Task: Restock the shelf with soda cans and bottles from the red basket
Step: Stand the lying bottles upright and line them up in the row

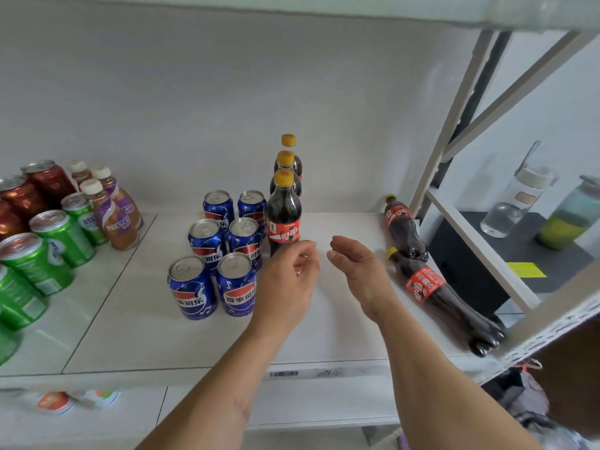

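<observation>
Two bare hands of yours hover over the white shelf, neither holding anything. Your left hand has its fingers loosely curled, just beside the nearest blue cans and in front of the upright cola bottles. Your right hand is relaxed, fingers gently bent, palm turned toward the left one. Six blue cans stand in two columns left of your left hand. Two cola bottles lie on their sides near the shelf's right edge, caps pointing to the back. Three cola bottles with yellow caps stand in a row running toward the back wall. Far left you have green cans, red cans and coffee bottles.
</observation>
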